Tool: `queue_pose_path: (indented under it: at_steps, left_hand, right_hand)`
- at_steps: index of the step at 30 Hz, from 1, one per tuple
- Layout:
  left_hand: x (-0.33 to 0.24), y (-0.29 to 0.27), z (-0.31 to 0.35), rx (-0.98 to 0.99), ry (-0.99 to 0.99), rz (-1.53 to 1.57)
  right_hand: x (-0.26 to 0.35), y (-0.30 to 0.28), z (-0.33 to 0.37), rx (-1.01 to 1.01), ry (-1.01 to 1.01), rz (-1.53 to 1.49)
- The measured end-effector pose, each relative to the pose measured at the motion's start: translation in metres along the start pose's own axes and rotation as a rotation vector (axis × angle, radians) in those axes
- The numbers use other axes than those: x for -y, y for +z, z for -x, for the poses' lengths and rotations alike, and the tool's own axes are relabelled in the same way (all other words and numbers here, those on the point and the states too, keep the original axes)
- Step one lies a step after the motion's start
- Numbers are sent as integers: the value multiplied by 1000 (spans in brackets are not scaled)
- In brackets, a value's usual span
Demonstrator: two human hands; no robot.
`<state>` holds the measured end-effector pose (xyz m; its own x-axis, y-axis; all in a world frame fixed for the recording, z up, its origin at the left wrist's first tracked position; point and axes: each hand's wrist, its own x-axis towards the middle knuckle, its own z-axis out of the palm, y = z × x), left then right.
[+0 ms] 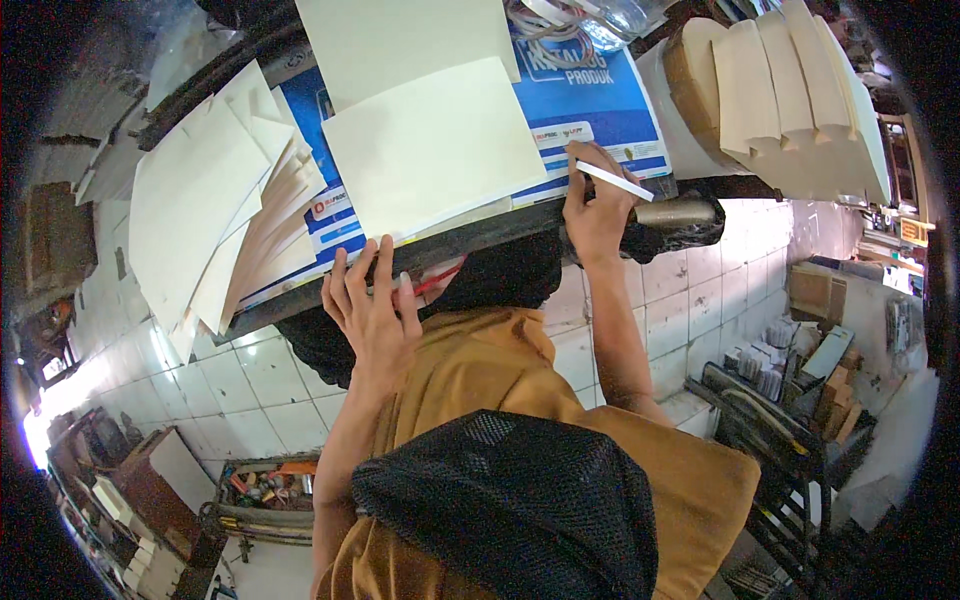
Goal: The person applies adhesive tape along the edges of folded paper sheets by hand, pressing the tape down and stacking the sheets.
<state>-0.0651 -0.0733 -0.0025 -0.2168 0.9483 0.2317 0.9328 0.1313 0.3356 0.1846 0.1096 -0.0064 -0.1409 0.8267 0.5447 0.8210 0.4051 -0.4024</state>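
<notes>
A cream paper sheet (430,145) lies in front of me near the table edge, overlapping another cream sheet (400,40) behind it. My left hand (370,305) is at the sheet's near left corner, fingers spread and fingertips by the edge. To the right of the sheet, my right hand (600,205) is closed around a slim white flat strip (615,180), which sticks out to the right; its exact kind cannot be made out. Beneath the papers is a blue printed sheet (600,105). A fanned pile of loose cream sheets (200,170) hangs over the table edge at left.
Thick bundles of folded cream paper (790,90) stand at the far right of the table. Behind the blue sheet sits a clear plastic container (620,18). A dark metal frame (765,440) and paper stacks (760,360) are on the tiled floor (690,290) at right.
</notes>
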Motion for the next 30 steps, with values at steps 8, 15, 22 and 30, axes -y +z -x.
queue_pose_path:
  at_steps: [8, 15, 22, 30]
  left_hand:
    - [-32, -22, -50, -23, -32, -16]
    - [-97, 41, -75, 60, 112, 61]
    - [-101, 48, -77, 87, 77, 26]
    - [-96, 42, -76, 144, 74, 49]
  right_hand:
    - [37, -25, 24, 158, 205, -347]
    - [42, -26, 26, 179, 253, -316]
    - [36, -18, 34, 135, 290, -362]
    - [40, -55, 54, -186, 0, -428]
